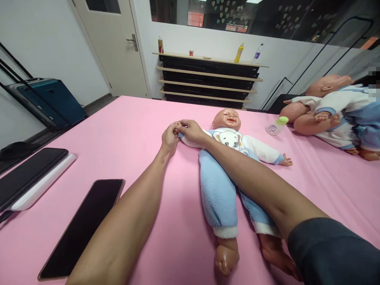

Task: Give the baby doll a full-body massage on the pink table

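A baby doll [219,190] lies on its back, wearing light blue fleece trousers and a white top with an elephant face. Its head [227,119] points to the far side and its feet toward me. My left hand [170,137] is closed around the doll's small hand at the end of the sleeve on the left. Beside it, my right hand [191,131] has its fingers closed on the same doll hand and cuff, largely covering them. My right forearm crosses over the doll's body. The doll's other arm [264,150] stretches out to the right.
A pink cloth [142,118] covers the table. Left are a phone [83,229] and a black device on a white one [32,178]. Right are a green-capped bottle [276,126] and more dolls [332,107]. Behind stands a shelf [208,73] with bottles.
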`<state>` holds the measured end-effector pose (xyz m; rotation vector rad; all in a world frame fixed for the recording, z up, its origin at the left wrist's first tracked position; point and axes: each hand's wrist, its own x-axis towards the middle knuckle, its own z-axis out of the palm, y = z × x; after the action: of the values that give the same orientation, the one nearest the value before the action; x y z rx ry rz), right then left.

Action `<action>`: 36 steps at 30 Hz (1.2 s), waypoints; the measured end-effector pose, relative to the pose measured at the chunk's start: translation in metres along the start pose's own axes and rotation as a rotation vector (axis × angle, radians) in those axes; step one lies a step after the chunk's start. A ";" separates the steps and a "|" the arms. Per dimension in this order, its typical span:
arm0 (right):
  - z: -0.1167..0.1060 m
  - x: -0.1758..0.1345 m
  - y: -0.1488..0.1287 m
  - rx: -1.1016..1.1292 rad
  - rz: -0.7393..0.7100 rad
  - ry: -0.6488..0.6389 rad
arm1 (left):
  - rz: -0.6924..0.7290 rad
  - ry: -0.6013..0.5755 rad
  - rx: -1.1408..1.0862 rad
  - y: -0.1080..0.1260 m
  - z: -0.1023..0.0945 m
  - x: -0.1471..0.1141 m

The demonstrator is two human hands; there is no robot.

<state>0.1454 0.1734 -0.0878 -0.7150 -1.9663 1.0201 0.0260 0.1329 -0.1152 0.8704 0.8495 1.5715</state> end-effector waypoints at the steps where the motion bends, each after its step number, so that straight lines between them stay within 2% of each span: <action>1: -0.001 0.000 -0.001 -0.034 0.004 0.022 | -0.008 -0.005 -0.001 0.000 0.001 -0.001; 5: -0.001 -0.001 0.000 -0.229 0.054 0.162 | 0.011 -0.065 -0.014 0.000 0.001 -0.002; 11: -0.001 -0.002 0.002 -0.318 0.061 0.225 | 0.057 -0.089 0.028 -0.002 0.000 -0.002; 18: -0.003 0.003 0.001 -0.304 0.091 0.296 | 0.086 -0.124 0.045 -0.004 0.002 -0.002; 25: -0.004 0.005 0.008 -0.168 0.059 0.220 | 0.082 -0.073 0.035 -0.007 -0.001 0.001; 33: -0.006 0.002 0.004 -0.199 0.136 0.367 | 0.091 -0.159 0.040 -0.008 0.000 -0.001; 36: -0.005 0.003 0.005 -0.129 0.142 0.359 | 0.104 -0.158 0.035 -0.008 0.000 0.000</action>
<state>0.1486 0.1802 -0.0890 -1.0439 -1.6960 0.7861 0.0297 0.1338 -0.1218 1.0633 0.7304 1.5576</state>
